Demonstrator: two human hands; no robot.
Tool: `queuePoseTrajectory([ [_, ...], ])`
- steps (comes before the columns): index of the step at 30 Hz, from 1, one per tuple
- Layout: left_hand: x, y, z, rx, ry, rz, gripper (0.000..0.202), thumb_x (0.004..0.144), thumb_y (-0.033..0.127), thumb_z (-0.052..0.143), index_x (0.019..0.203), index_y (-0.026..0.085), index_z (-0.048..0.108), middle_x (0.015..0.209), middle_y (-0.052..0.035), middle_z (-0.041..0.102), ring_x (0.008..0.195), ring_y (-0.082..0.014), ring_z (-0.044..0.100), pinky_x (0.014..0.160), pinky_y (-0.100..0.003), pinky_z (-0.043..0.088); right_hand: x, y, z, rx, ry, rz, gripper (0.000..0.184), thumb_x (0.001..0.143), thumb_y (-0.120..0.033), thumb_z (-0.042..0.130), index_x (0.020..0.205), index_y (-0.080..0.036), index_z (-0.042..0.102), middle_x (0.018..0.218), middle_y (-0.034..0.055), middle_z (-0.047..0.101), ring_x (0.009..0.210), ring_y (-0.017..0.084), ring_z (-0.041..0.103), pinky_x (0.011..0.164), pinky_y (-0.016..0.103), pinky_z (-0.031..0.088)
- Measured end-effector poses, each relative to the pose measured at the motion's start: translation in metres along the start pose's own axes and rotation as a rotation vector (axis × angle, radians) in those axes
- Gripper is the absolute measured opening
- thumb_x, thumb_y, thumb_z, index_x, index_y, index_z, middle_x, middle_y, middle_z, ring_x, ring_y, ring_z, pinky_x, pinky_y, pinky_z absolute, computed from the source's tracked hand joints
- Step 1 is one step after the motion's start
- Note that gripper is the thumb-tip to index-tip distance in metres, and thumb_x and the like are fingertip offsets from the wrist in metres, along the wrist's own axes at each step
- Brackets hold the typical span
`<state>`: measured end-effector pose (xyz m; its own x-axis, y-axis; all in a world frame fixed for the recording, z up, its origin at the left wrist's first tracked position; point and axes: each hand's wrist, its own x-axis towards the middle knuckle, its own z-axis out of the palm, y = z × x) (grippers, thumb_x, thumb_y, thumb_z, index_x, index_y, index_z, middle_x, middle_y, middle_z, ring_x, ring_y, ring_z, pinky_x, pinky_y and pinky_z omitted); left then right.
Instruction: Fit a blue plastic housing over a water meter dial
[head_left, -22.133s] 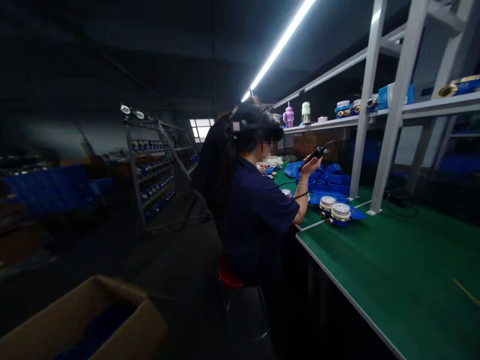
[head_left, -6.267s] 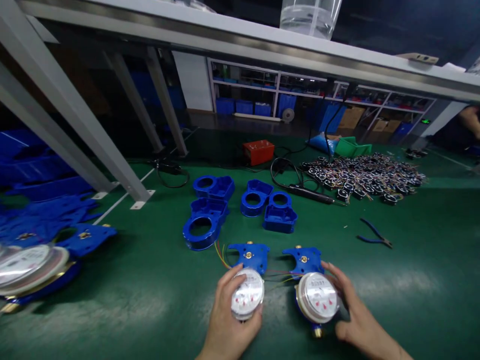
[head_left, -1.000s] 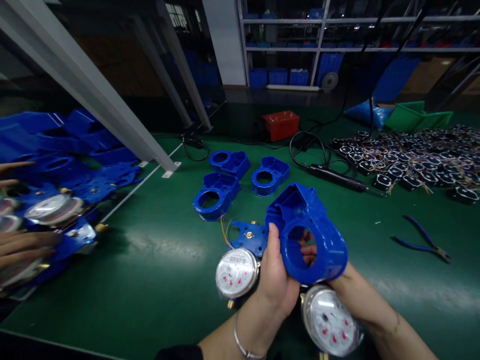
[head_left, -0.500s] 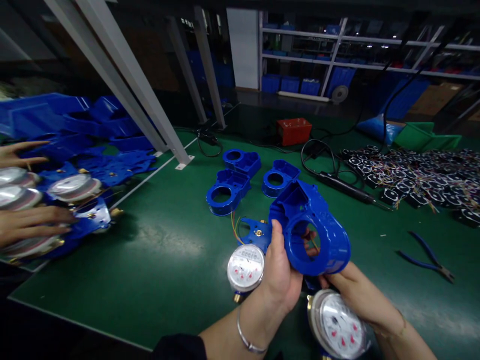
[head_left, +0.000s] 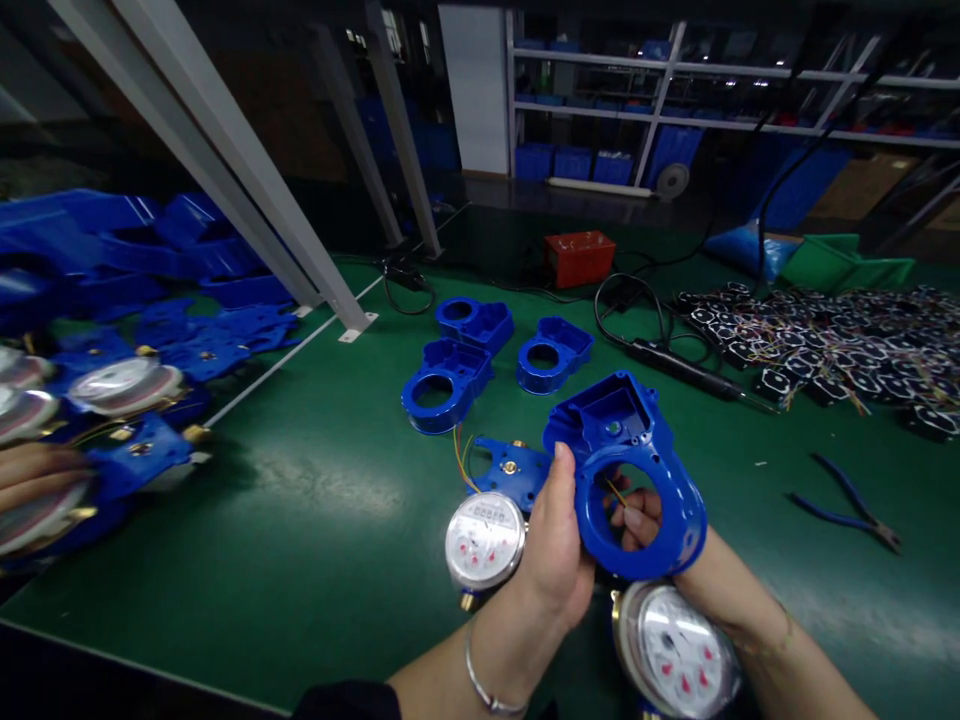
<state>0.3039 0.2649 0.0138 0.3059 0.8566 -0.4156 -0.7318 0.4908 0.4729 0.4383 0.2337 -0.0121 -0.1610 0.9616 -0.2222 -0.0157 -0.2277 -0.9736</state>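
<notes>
My left hand (head_left: 553,555) grips the left rim of a blue plastic meter housing (head_left: 637,470) held above the green bench (head_left: 315,520). My right hand (head_left: 646,517) holds the same housing from beneath, with fingers showing through its round opening. Thin coloured wires run inside the opening. Just below it lies a water meter (head_left: 675,655) with a white dial. A second water meter (head_left: 484,542) with a blue bracket (head_left: 510,470) lies to the left of my left hand.
Three more blue housings (head_left: 446,380) lie further back. A soldering iron (head_left: 690,370), an orange box (head_left: 579,257), blue pliers (head_left: 847,495) and a heap of small wired boards (head_left: 840,345) are at the right. Another person's hand (head_left: 34,470) rests among meters at the left.
I have tipped the blue housing so its open inside faces up, and it sits slightly lower. The other person's hands at the left have drawn back.
</notes>
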Motion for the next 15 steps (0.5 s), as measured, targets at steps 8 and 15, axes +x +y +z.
queuePoseTrajectory([
  [8,-0.006,-0.001,-0.002,0.195,-0.043,-0.059,0.038,0.082,0.045,0.061,0.109,0.019,0.054,0.072,-0.0027,0.065,0.054,-0.0146,0.059,0.053,-0.027,0.049,-0.003,-0.002,-0.005,0.327,-0.091,0.107,0.031,0.083,-0.04,0.067,0.095,-0.012,0.064,0.08,0.0076,0.064,0.072,0.017,0.062,0.071,0.03,0.05],
  [15,-0.007,0.004,0.008,0.271,-0.031,0.047,0.039,0.085,0.035,0.061,0.117,0.018,0.047,0.108,-0.0076,0.064,0.094,-0.0154,0.061,0.088,-0.027,0.047,-0.017,-0.013,-0.04,0.643,0.119,0.073,0.039,0.091,-0.049,0.048,0.117,-0.021,0.054,0.106,0.0097,0.063,0.089,0.021,0.063,0.078,0.035,0.052],
])
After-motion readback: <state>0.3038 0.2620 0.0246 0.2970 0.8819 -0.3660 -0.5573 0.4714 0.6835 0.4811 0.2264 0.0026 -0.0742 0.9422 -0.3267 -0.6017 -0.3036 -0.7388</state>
